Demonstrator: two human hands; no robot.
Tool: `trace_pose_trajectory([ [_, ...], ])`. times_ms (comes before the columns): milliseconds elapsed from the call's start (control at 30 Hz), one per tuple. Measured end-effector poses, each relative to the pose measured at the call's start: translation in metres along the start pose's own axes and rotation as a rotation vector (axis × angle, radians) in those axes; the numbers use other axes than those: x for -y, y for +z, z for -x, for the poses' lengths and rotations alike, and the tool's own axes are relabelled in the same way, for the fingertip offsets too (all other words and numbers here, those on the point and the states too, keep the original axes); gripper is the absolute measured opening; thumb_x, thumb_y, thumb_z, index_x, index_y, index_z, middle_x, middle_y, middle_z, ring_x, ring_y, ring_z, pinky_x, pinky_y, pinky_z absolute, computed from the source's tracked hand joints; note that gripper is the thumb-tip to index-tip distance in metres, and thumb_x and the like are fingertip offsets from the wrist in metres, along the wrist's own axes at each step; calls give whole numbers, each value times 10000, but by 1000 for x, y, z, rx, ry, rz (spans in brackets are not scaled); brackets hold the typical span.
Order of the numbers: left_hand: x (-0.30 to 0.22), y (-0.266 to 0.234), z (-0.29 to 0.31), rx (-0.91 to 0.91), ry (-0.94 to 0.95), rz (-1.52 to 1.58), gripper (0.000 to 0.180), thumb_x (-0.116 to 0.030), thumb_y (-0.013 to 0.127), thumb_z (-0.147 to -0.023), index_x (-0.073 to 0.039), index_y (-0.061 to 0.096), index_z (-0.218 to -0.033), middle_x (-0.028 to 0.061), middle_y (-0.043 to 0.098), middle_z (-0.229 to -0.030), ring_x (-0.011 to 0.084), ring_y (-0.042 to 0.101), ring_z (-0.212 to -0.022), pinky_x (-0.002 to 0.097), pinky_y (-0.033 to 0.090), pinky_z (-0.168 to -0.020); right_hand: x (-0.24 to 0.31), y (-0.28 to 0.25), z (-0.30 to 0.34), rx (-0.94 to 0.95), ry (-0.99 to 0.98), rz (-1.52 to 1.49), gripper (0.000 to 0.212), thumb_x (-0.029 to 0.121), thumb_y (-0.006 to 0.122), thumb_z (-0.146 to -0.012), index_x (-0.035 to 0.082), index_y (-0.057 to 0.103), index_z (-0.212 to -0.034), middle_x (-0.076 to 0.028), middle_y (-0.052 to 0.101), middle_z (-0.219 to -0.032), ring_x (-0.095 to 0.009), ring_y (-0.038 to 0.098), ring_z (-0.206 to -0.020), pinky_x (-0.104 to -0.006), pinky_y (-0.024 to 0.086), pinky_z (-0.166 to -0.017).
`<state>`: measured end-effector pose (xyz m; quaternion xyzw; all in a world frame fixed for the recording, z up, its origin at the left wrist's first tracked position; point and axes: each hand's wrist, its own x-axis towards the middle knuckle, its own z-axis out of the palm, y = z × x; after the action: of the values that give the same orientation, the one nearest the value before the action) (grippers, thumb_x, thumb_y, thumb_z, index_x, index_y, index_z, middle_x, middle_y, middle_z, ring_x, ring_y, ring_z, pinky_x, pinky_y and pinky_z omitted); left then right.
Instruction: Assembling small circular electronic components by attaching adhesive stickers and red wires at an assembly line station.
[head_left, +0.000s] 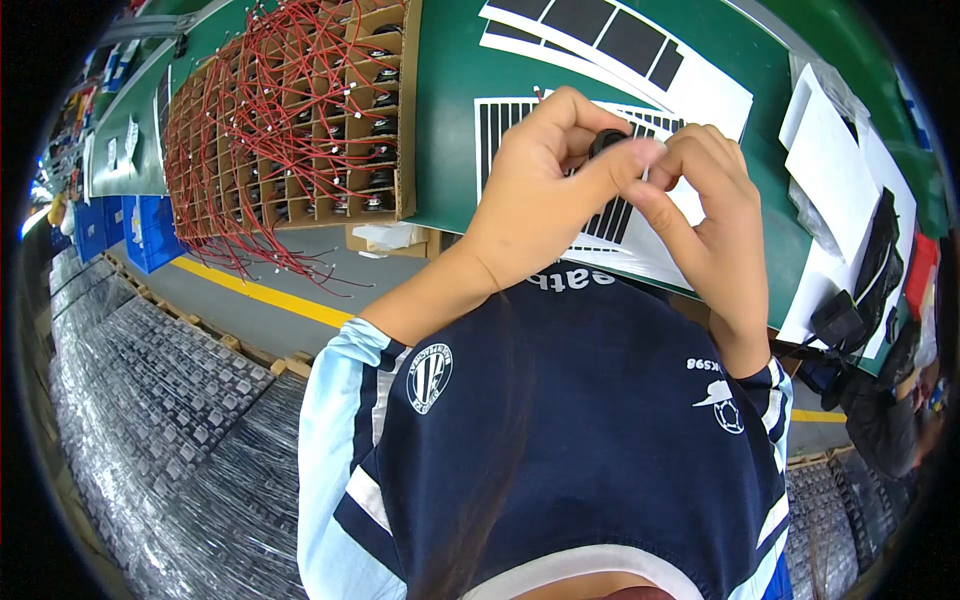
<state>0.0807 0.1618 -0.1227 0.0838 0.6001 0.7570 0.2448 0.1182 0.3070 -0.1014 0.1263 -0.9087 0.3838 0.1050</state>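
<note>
Small round black part [606, 141], long axis unclear, left hand [540, 188] fingers clamped on it, right hand's [715, 205] grip unclear, black-striped white sheet [615, 226] below.

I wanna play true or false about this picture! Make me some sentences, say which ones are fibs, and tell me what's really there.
1. The left hand holds a small black part. True.
2. The cardboard box is to the right of the right hand. False: it is to the left of both hands.
3. The wires over the box are blue. False: the wires are red.
4. A yellow line runs along the floor. True.
5. The tabletop is pink. False: the tabletop is green.
</note>
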Motion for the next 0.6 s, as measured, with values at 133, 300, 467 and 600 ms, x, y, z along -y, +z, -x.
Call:
trace_pose_trajectory([
  [133,-2,0,-3,-11,19,93,262,-166,622,-777,5,441,-860,62,560,-637,75,524,-531,179,399,-454,2,3,1,-56,44,88,209,196,644,-686,53,504,-629,-36,480,-611,-196,457,-602,-299,311,-601],
  [300,-9,-6,-5,33,-64,177,283,-211,597,-797,-5,412,-856,100,555,-589,110,522,-449,206,410,-418,-3,-2,-1,16,-44,-19,160,174,631,-700,54,539,-646,-33,485,-598,-190,467,-599,-289,313,-601],
  [467,-7,-9,-4,108,-124,328,290,-269,543,-831,-17,401,-847,117,545,-573,139,515,-414,223,406,-395,-2,-1,-2,10,-24,-138,91,137,617,-710,68,573,-671,-28,491,-599,-181,470,-601,-278,311,-600],
  [600,-11,-8,-2,138,-115,334,247,-247,515,-850,-24,409,-860,115,557,-642,134,524,-465,220,417,-444,-4,-1,-1,4,16,-199,85,119,614,-709,64,569,-663,-26,503,-614,-175,471,-602,-274,311,-602],
])
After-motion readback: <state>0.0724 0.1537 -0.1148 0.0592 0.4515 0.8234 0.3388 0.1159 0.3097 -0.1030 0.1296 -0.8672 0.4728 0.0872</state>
